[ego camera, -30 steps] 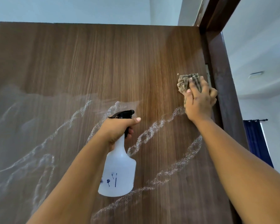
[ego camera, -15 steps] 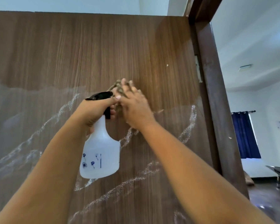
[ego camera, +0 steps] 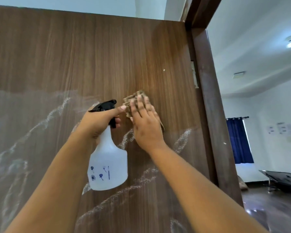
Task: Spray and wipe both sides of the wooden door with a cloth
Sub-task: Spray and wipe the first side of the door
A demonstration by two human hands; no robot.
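I see the wooden door (ego camera: 74, 56) filling most of the view, from 9 o'clock across to about 2 o'clock, open against the dark door frame (ego camera: 208, 106) at its right edge. My left hand (ego camera: 97, 121) grips the neck of the spray bottle (ego camera: 107, 165), fingers curled round it, thumb stretched along the black trigger head (ego camera: 106, 105). Bottle is white, translucent, upright, blue marks low on its side, just below centre frame at about 6 o'clock from the trigger. My right hand (ego camera: 146, 125) lies flat, fingers straight, pressing the cloth (ego camera: 133, 101) against the door, dead centre. Cloth is tan, bunched, sticking out past the fingertips at 11 o'clock of the hand; one corner shows at the hand's 4 o'clock side. The two hands are just beside each other, left thumb tip nearly touching the cloth. Spray streaks (ego camera: 40, 118), white and foamy, run across the lower half of the door from 8 o'clock to 4 o'clock; upper half looks dry. Hinge (ego camera: 194, 74) at 2 o'clock on the door edge. Beyond the frame at 3 o'clock, a room with a blue curtain (ego camera: 238, 140).
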